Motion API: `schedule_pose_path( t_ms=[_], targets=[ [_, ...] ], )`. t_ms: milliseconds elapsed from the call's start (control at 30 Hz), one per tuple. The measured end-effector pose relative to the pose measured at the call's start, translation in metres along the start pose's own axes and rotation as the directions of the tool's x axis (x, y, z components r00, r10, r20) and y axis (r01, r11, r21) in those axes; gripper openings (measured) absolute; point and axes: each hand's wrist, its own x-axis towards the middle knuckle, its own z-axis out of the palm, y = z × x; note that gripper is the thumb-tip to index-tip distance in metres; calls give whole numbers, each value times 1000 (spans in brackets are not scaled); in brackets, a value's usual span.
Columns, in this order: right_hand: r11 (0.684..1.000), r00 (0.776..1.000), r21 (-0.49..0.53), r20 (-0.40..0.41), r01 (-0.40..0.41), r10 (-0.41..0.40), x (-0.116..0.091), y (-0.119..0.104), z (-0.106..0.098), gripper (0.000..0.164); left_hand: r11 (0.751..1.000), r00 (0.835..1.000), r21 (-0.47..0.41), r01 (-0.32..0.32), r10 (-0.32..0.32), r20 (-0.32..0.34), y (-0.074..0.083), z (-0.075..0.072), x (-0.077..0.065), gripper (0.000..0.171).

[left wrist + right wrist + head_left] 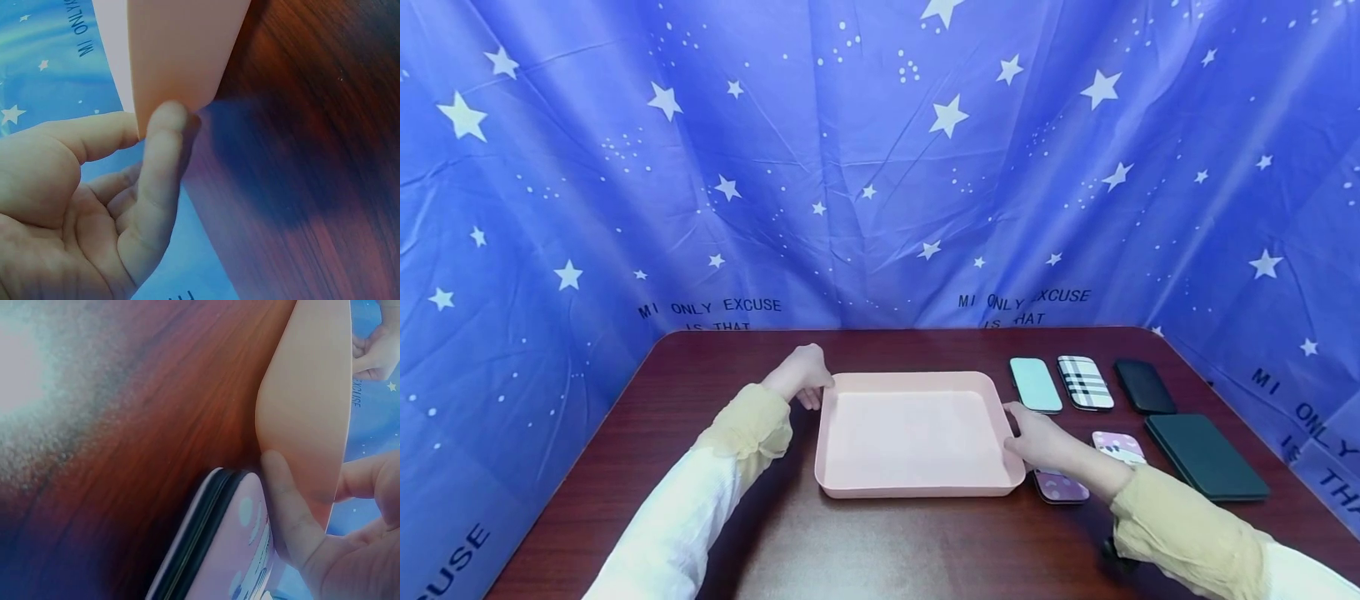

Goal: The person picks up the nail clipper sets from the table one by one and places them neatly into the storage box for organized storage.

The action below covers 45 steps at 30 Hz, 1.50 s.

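A shallow pale pink tray [917, 492] with rounded corners sits on the dark red wooden table. At its far left corner my left hand [802, 375] pinches the wall, thumb at the rim and fingertips on the outer side, as the left wrist view shows for the tray wall [175, 50]. My right hand [1045, 437] grips the opposite wall, its thumb over the rim and a finger along the outside [306, 394]. Just beside that finger lies a pink-purple patterned case [240, 540] with a dark seam; the right hand partly covers it in the head view.
Right of the tray lie a mint case [1035, 385], a plaid case [1086, 383], a black case [1144, 386] and a larger dark green flat case [1206, 457]. Another pink patterned case [1118, 447] is partly behind the right forearm. A blue starry curtain [880, 167] surrounds the table [925, 550].
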Motion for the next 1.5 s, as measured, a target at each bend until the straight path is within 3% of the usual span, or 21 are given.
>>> schedule_pose_path(
  t_ms=[300, 633, 767, 867, 933, 1033, 1267, 1367, 1500],
  targets=[
    [1000, 1000, 19, -12, 6, -5, -3, 1, 1, 61, 978, 992, 201, -53, 75, -105, 4, 7, 2, 4],
    [992, 999, 124, 19, 25, -27, -4, 2, -10, 48, 931, 985, 362, -49, 106, -139, 6, 11, 2, 5],
    [986, 986, -81, -67, 145, -151, -5, 4, -21, 41, 918, 983, 393, -49, 115, -147, 8, 12, -1, 13],
    [919, 950, -327, -143, 219, -278, -6, 7, -32, 38, 918, 980, 393, -50, 122, -160, 8, 13, -3, 14],
    [871, 929, -433, -166, 233, -331, -6, 9, -37, 40, 919, 976, 390, -54, 131, -172, 7, 14, -3, 14],
    [840, 935, -502, -151, 207, -321, -6, 13, -41, 49, 920, 971, 386, -64, 147, -189, 7, 15, -4, 14],
    [813, 975, -568, -77, 129, -209, -5, 22, -37, 77, 920, 973, 389, -58, 139, -183, 5, 15, -5, 11],
    [798, 978, -591, -71, 119, -198, -5, 25, -38, 77, 922, 977, 384, -53, 128, -173, 6, 14, -5, 13],
    [797, 985, -598, -73, 85, -159, -6, 26, -42, 64, 923, 975, 377, -72, 144, -167, 6, 15, -5, 13]
  ],
)
